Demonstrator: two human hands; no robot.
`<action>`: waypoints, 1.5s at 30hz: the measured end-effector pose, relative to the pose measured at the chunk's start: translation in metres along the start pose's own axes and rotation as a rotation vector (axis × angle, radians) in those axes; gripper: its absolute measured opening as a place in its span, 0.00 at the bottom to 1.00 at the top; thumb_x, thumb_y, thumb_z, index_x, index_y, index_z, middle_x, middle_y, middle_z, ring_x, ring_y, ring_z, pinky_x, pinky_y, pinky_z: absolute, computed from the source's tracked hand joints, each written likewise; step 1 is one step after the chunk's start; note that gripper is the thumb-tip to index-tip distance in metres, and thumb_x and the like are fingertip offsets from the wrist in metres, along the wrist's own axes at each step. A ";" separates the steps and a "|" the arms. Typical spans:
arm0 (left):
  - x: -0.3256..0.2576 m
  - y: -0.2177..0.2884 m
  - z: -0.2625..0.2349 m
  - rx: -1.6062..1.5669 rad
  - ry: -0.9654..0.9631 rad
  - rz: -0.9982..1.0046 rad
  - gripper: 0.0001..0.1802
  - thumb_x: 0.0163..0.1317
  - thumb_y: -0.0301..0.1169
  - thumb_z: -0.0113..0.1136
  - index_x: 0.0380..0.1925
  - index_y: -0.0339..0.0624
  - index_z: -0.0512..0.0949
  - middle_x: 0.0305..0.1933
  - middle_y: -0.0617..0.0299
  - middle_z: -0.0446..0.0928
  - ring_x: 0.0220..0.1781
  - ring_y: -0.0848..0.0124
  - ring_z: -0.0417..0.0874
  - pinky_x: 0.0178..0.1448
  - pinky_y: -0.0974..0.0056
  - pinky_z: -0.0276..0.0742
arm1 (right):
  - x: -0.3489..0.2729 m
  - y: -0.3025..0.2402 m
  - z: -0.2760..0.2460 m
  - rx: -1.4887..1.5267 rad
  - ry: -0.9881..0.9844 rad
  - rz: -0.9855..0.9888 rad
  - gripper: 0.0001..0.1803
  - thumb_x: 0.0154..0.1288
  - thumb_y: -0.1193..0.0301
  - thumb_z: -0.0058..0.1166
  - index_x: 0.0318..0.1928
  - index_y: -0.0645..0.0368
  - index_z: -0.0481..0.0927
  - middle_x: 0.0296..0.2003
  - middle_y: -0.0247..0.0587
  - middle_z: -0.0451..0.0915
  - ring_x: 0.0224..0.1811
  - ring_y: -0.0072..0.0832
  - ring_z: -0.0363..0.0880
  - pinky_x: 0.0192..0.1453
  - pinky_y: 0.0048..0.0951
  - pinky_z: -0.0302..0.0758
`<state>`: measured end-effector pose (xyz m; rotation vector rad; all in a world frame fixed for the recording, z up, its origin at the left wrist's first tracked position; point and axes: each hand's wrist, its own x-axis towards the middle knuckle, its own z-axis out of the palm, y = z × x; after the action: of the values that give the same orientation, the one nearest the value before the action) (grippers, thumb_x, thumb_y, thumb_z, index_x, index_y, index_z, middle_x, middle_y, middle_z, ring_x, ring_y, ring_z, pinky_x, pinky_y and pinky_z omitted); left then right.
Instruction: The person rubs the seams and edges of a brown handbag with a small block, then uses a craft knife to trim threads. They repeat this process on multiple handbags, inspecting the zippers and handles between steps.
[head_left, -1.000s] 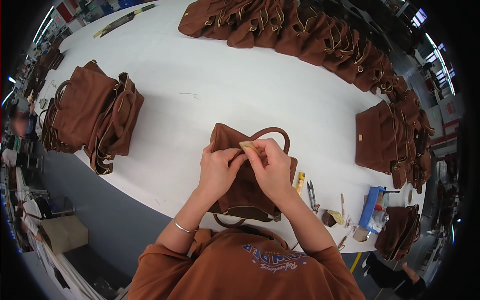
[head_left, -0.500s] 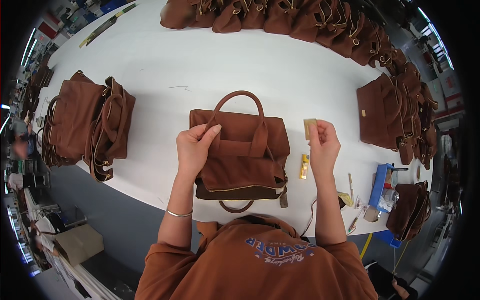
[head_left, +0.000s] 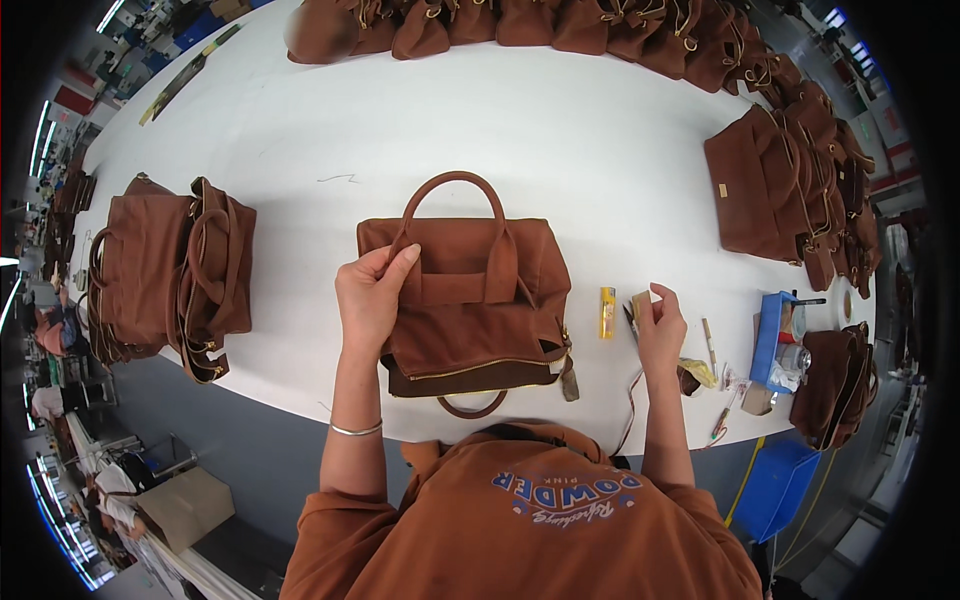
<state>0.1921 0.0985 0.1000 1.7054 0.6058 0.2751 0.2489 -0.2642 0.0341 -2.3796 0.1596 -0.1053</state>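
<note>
A brown leather handbag (head_left: 455, 330) lies in front of me on the white table, its zipped opening toward me and one rounded handle arching away. My left hand (head_left: 370, 300) is closed, pinching the base of that handle on its left side. Off to the bag's right, my right hand (head_left: 662, 338) is closed low over the table with a small flat tan piece (head_left: 641, 304) between thumb and fingers. A thin dark pointed thing (head_left: 630, 318) shows beside that piece; whether the hand holds it too is unclear. Between bag and right hand lies a small yellow packet (head_left: 607, 312).
Brown bags (head_left: 150, 270) stand at the left, with more (head_left: 765, 190) at the right and a row (head_left: 525, 25) along the far edge. Right of my hand are a blue tray (head_left: 770, 345), a thin stick (head_left: 709, 346) and small tools. A blue bin (head_left: 775, 490) stands below the table edge.
My right hand has moved down toward me with the tan piece, closer to the table. The left hand keeps its pinch on the handbag's handle. The whole view has shifted slightly.
</note>
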 end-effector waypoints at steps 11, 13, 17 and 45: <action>-0.009 0.004 0.002 0.052 0.021 0.046 0.11 0.63 0.33 0.67 0.38 0.34 0.86 0.23 0.74 0.75 0.26 0.85 0.66 0.30 0.75 0.64 | -0.021 -0.117 0.040 0.494 -0.116 -0.461 0.20 0.65 0.79 0.56 0.58 0.61 0.76 0.40 0.42 0.76 0.32 0.25 0.77 0.37 0.24 0.78; -0.010 0.004 0.001 0.063 0.018 0.044 0.12 0.63 0.33 0.68 0.38 0.34 0.86 0.24 0.74 0.75 0.27 0.85 0.67 0.31 0.75 0.65 | -0.018 -0.137 0.057 0.604 -0.098 -0.433 0.24 0.63 0.78 0.60 0.60 0.61 0.73 0.44 0.43 0.74 0.36 0.26 0.79 0.39 0.25 0.80; -0.013 0.002 -0.002 0.054 0.011 0.038 0.13 0.62 0.34 0.69 0.39 0.33 0.86 0.24 0.73 0.77 0.28 0.84 0.69 0.33 0.76 0.67 | -0.015 -0.148 0.080 0.625 -0.224 -0.407 0.32 0.60 0.75 0.66 0.63 0.61 0.69 0.48 0.45 0.72 0.39 0.30 0.81 0.43 0.27 0.83; -0.073 -0.017 0.068 -0.472 -0.179 -0.373 0.25 0.68 0.51 0.59 0.22 0.42 0.78 0.19 0.64 0.77 0.19 0.78 0.75 0.24 0.74 0.69 | 0.010 -0.181 0.065 0.774 -0.451 -0.069 0.27 0.59 0.71 0.66 0.57 0.68 0.73 0.25 0.37 0.81 0.25 0.17 0.78 0.29 0.22 0.72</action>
<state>0.1605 0.0046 0.0791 1.1240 0.6528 -0.0059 0.2817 -0.0909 0.1114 -1.5828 -0.1573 0.2898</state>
